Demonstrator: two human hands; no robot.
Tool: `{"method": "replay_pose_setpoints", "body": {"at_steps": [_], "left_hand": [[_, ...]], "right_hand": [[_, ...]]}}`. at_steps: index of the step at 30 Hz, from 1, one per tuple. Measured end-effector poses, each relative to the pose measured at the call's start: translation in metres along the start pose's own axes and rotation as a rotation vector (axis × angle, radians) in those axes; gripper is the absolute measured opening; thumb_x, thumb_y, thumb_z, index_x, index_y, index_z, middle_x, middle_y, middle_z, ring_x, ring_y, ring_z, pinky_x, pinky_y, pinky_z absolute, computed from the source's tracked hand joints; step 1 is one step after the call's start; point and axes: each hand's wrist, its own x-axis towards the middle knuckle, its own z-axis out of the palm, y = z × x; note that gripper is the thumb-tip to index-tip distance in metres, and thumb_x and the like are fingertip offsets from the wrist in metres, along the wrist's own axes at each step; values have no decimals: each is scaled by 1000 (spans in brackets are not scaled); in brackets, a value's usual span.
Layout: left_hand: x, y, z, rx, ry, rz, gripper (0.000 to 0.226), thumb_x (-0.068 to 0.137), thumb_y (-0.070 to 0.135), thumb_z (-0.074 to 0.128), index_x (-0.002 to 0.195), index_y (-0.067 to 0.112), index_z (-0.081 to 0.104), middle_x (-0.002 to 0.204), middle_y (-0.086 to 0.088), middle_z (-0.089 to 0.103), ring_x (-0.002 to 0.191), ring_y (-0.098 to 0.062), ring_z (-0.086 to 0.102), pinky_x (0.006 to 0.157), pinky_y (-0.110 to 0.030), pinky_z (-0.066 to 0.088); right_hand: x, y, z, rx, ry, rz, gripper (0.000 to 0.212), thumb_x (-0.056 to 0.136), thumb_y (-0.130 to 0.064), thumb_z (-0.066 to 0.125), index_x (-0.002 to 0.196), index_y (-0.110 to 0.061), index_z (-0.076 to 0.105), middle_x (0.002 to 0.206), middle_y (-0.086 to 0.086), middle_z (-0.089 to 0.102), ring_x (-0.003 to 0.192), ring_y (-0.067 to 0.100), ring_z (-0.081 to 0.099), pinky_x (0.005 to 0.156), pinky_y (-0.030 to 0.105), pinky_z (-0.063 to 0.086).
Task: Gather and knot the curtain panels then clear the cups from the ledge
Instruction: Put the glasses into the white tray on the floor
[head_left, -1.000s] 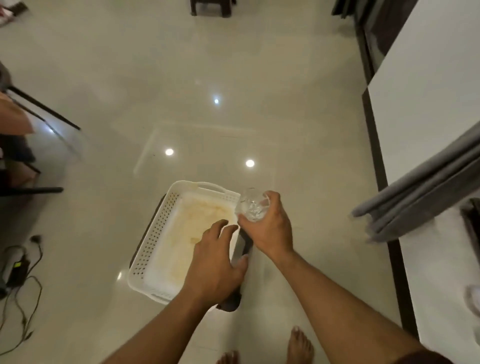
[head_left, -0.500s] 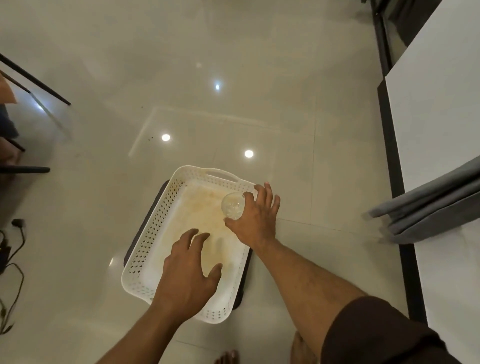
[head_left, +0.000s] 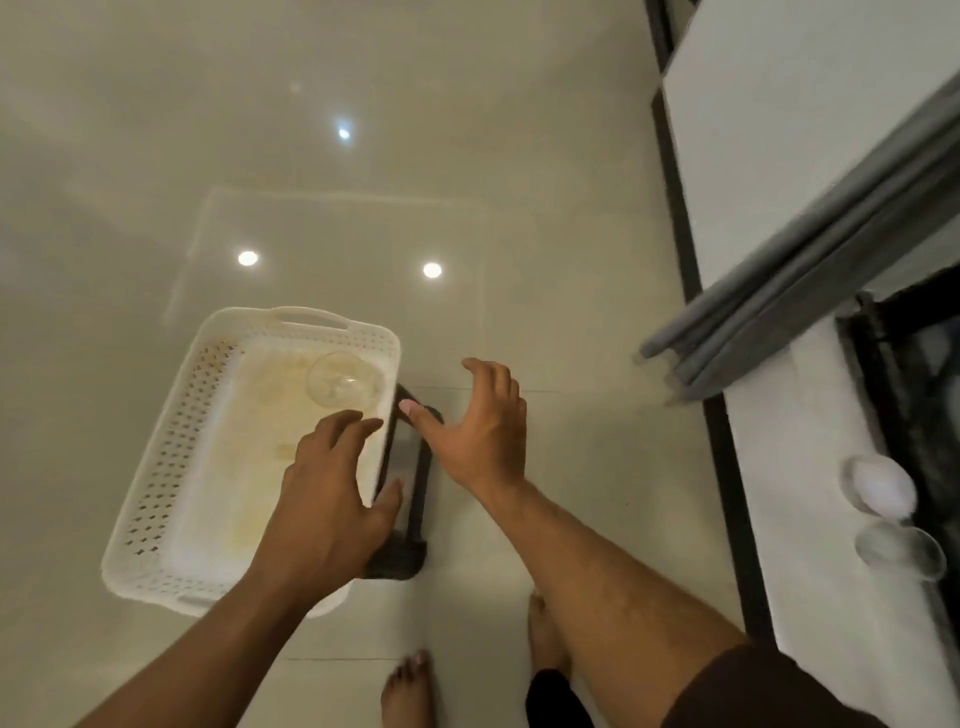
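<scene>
Our left hand (head_left: 332, 499) grips the near right rim of the white perforated plastic basket (head_left: 171, 467), thumb outside. Our right hand (head_left: 478, 426) hovers beside it, fingers spread, empty. A clear glass cup (head_left: 340, 379) lies inside the basket. Farther right, two blurred cups (head_left: 896, 519) sit on the white ledge (head_left: 810, 467) beneath gathered grey curtain panels (head_left: 810, 270).

Glossy pale tiled floor (head_left: 519, 156) reflecting ceiling lights, white wall (head_left: 779, 130), dark skirting (head_left: 680, 218)
</scene>
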Motion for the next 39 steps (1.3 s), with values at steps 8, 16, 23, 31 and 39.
{"method": "replay_pose_setpoints", "body": {"at_steps": [8,16,23,31,39], "left_hand": [[16,157,107,-13,-238,257,64,91,42,69,148,25,44,159,3,33,145,-23,36,118,-49,36],[18,298,229,39,-445,565,64,90,44,68,147,25,46,155,5,38,139,-20,43,113,-42,41],[19,345,301,98,-547,674,65,90,44,68,148,25,45,154,5,38,138,-20,44,112,-38,42],[29,339,350,160,-607,663,67,91,45,66,150,29,40,157,7,33,139,-19,43,113,-38,43],[31,317,351,167,-613,655,67,90,41,68,150,27,41,157,5,35,139,-20,44,113,-37,42]], "right_hand": [[-42,186,-148,35,155,516,80,79,-74,69,138,-25,46,111,-9,63,95,12,62,76,26,46],[-77,372,-273,238,586,1025,71,84,-60,74,134,-15,52,110,5,70,106,29,67,79,32,48],[-80,479,-286,562,901,1338,72,90,-54,69,140,-6,49,133,22,63,115,43,65,96,49,56],[-65,534,-280,934,848,1324,47,105,-27,52,147,-7,44,133,26,64,112,44,68,91,49,56],[-72,526,-275,757,841,1316,32,104,-12,43,131,-2,55,86,22,73,64,27,68,55,30,56]]}}
